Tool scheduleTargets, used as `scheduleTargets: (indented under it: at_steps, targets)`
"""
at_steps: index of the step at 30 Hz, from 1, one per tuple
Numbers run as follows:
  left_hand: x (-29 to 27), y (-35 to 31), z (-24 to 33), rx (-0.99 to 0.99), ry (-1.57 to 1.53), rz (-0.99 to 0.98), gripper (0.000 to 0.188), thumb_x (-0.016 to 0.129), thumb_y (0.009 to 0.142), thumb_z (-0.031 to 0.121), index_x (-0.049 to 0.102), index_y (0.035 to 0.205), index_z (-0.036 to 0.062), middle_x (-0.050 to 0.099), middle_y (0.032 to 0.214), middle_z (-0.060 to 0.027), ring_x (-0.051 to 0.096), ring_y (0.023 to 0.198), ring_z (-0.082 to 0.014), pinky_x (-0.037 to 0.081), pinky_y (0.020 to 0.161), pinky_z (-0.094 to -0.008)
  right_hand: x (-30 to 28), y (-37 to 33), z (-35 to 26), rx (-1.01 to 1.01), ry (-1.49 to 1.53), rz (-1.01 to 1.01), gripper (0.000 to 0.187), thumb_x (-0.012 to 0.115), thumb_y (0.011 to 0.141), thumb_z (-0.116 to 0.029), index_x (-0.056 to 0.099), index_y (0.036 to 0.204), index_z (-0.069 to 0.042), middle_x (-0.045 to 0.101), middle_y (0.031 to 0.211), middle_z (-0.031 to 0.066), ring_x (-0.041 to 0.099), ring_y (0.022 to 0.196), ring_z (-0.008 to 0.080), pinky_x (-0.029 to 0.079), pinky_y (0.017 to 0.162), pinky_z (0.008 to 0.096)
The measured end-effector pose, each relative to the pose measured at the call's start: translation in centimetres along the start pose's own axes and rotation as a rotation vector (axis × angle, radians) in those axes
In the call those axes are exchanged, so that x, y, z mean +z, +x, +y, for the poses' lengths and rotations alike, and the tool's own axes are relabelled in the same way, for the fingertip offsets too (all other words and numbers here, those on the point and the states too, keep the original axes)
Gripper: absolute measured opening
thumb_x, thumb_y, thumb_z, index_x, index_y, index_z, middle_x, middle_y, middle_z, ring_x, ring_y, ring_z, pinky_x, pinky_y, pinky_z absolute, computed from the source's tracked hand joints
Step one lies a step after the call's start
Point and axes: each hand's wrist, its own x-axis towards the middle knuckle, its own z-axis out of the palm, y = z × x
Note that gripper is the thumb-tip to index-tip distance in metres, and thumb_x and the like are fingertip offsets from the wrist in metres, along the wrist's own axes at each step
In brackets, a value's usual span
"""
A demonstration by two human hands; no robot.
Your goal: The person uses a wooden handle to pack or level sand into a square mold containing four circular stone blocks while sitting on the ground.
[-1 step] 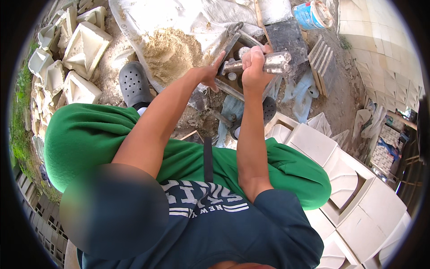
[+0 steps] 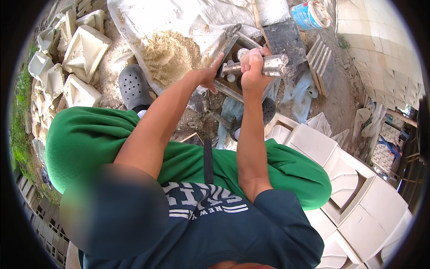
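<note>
Dusty ground (image 2: 106, 77) underlies a metal frame (image 2: 229, 48); over it the right hand's grip (image 2: 254, 68) encloses a crusted bar (image 2: 274, 66) (barely shifted, so seemingly steady); the left hand (image 2: 209, 76) is spread beside the frame.

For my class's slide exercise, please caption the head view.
Right hand gripping a crusted grey bar, left hand at a dark frame, beside a sandy heap.
</note>
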Motion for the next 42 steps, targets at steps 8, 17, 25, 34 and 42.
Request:
scheduleTargets:
  at_steps: [8, 17, 25, 34, 42]
  targets:
    - [0.0, -0.3, 0.0, -0.006, -0.045, -0.019, 0.144, 0.087, 0.062, 0.025, -0.034, 0.140, 0.0180, 0.030, 0.142, -0.0360, 0.034, 0.132, -0.0438, 0.031, 0.110, -0.0451, -1.2, -0.6, -2.2, 0.054, 0.042, -0.160, 0.021, 0.047, 0.085, -0.006, 0.038, 0.065, -0.007, 0.037, 0.054, 0.0000, 0.031, 0.046, 0.0084, 0.029, 0.044, 0.0252]
    - [0.3, -0.2, 0.2, 0.042, 0.055, 0.046, 0.146, 0.087, 0.063, 0.028, -0.039, 0.137, 0.0181, 0.043, 0.130, -0.0380, 0.045, 0.121, -0.0466, 0.036, 0.105, -0.0486, -3.3, -0.3, -2.4, 0.137, 0.075, -0.198, 0.018, 0.063, 0.080, -0.006, 0.052, 0.066, -0.004, 0.047, 0.063, -0.0052, 0.041, 0.057, 0.0037, 0.032, 0.051, 0.0218]
    - [-0.2, -0.4, -0.1, 0.035, -0.011, -0.009, 0.145, 0.087, 0.062, 0.024, -0.036, 0.138, 0.0124, 0.023, 0.146, -0.0348, 0.031, 0.135, -0.0406, 0.028, 0.112, -0.0400, -3.2, -0.2, -2.3, 0.157, 0.153, -0.131, 0.014, 0.062, 0.079, -0.005, 0.054, 0.067, -0.003, 0.046, 0.062, -0.0050, 0.040, 0.052, 0.0025, 0.030, 0.046, 0.0215]
    - [-0.6, -0.7, 0.8, -0.022, -0.038, -0.061, 0.145, 0.087, 0.062, 0.022, -0.036, 0.138, 0.0113, 0.016, 0.149, -0.0324, 0.025, 0.138, -0.0380, 0.026, 0.113, -0.0383, -2.8, -0.5, -1.8, 0.109, 0.294, 0.037, 0.008, 0.061, 0.082, -0.003, 0.055, 0.086, 0.000, 0.051, 0.067, -0.0010, 0.043, 0.050, 0.0048, 0.033, 0.044, 0.0208]
    - [0.3, 0.2, -0.9, 0.105, 0.012, 0.053, 0.146, 0.087, 0.063, 0.031, -0.039, 0.136, 0.0182, 0.030, 0.141, -0.0364, 0.036, 0.131, -0.0441, 0.032, 0.109, -0.0448, -2.2, 0.0, -1.5, 0.105, 0.102, 0.031, 0.019, 0.049, 0.084, -0.009, 0.041, 0.067, -0.006, 0.038, 0.055, -0.0010, 0.032, 0.045, 0.0070, 0.026, 0.043, 0.0237]
